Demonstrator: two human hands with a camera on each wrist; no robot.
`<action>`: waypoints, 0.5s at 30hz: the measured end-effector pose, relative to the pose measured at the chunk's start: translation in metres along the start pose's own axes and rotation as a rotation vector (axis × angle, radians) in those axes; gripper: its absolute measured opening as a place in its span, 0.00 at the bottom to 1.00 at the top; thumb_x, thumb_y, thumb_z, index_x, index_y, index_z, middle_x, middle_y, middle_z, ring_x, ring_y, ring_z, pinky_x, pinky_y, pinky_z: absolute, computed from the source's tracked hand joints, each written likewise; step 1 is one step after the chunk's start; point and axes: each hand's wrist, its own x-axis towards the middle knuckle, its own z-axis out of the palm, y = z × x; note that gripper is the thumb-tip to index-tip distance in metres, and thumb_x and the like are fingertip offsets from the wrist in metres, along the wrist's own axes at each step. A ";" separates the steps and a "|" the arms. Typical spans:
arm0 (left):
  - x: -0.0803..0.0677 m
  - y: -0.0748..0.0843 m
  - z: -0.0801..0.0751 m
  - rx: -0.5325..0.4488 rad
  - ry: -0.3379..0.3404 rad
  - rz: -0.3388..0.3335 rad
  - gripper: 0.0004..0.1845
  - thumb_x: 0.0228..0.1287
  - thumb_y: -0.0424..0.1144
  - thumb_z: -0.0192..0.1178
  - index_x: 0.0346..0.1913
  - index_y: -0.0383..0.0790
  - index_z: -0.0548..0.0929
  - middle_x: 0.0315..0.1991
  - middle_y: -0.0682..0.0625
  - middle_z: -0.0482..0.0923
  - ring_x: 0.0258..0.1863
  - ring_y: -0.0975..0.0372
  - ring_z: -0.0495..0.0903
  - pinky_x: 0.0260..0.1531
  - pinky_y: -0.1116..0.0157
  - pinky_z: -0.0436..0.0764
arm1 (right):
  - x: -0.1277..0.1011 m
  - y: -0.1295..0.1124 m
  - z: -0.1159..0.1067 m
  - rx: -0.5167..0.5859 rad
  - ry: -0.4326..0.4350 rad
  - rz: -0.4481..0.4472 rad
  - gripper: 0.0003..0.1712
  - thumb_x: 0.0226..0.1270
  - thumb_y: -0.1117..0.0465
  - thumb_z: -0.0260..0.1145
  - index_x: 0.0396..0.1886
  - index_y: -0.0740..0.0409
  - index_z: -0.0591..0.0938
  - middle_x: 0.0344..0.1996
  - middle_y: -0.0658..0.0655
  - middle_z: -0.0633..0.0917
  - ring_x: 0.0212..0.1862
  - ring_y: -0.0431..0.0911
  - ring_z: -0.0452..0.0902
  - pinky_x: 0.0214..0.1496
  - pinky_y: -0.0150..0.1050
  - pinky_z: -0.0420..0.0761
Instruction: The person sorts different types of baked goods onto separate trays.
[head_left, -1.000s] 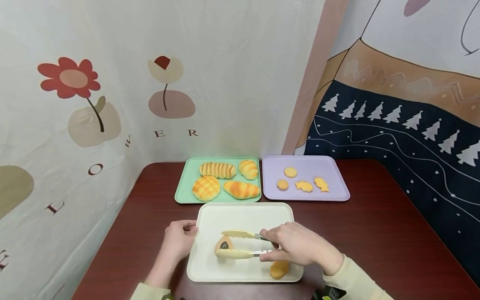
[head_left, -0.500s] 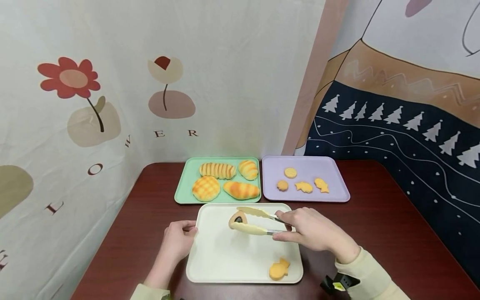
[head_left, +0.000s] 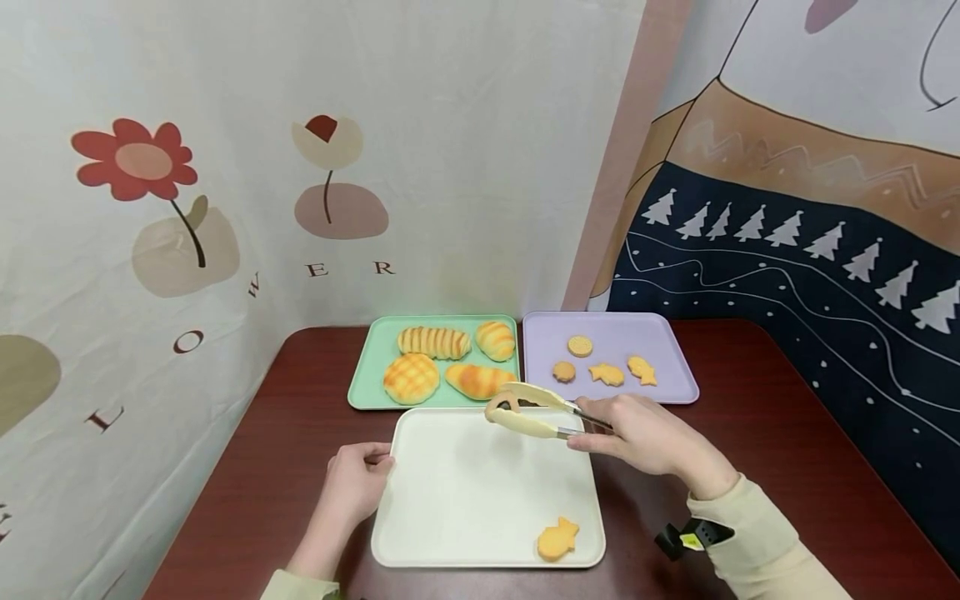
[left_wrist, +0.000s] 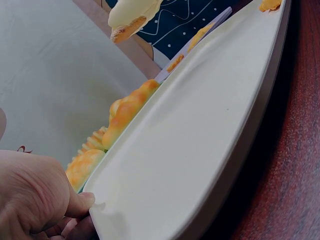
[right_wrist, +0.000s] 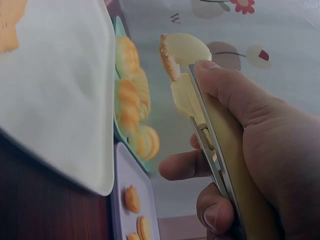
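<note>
My left hand point(head_left: 356, 483) pinches the left rim of a white tray point(head_left: 480, 500); in the left wrist view the thumb point(left_wrist: 80, 202) lies on top of the rim. In my right hand point(head_left: 652, 437) is a pair of tongs point(head_left: 528, 426) with pale yellow tips and metal arms. Between those tips sits a small triangular cookie point(head_left: 493, 405) with a dark centre, raised over the white tray's far edge. The right wrist view shows the cookie's crumbly brown side point(right_wrist: 169, 57). A fish-shaped cookie point(head_left: 557, 540) lies in the tray's near right corner.
Behind the white tray, a green tray point(head_left: 360, 387) bears several bread rolls, among them a round crosshatched bun point(head_left: 411, 379). Beside it on the right stands a purple tray point(head_left: 675, 379) with several small cookies, two of them fish-shaped. A patterned cloth backdrop rises behind the table point(head_left: 795, 467).
My right hand has lifted the triangular cookie in the tongs and carried it away from me and rightward, toward the white tray's far edge. The left hand has stayed at the rim.
</note>
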 end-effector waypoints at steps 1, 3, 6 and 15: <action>0.000 0.000 0.000 0.000 0.000 0.000 0.10 0.70 0.29 0.65 0.50 0.31 0.91 0.35 0.50 0.88 0.36 0.58 0.86 0.35 0.59 0.84 | 0.000 0.002 -0.001 -0.006 0.003 0.002 0.38 0.74 0.30 0.62 0.61 0.58 0.86 0.33 0.43 0.85 0.36 0.37 0.80 0.38 0.37 0.83; 0.000 -0.001 0.000 -0.001 0.002 -0.001 0.10 0.69 0.29 0.65 0.50 0.31 0.91 0.35 0.50 0.88 0.36 0.58 0.86 0.35 0.59 0.84 | -0.001 0.005 -0.002 -0.019 0.011 0.011 0.42 0.74 0.29 0.61 0.64 0.60 0.85 0.45 0.50 0.90 0.45 0.40 0.85 0.47 0.42 0.87; -0.001 -0.001 0.000 -0.002 0.003 -0.005 0.10 0.69 0.30 0.66 0.50 0.31 0.91 0.35 0.50 0.88 0.36 0.58 0.86 0.36 0.59 0.84 | -0.001 0.010 -0.005 -0.027 0.028 0.028 0.46 0.73 0.28 0.60 0.68 0.64 0.82 0.62 0.60 0.85 0.61 0.49 0.83 0.60 0.52 0.83; 0.000 0.000 -0.001 -0.008 -0.004 0.003 0.11 0.69 0.29 0.66 0.50 0.31 0.91 0.36 0.50 0.88 0.36 0.57 0.87 0.35 0.59 0.84 | -0.002 0.027 -0.015 -0.006 0.076 0.082 0.49 0.73 0.29 0.63 0.70 0.69 0.79 0.67 0.65 0.80 0.68 0.56 0.77 0.65 0.58 0.78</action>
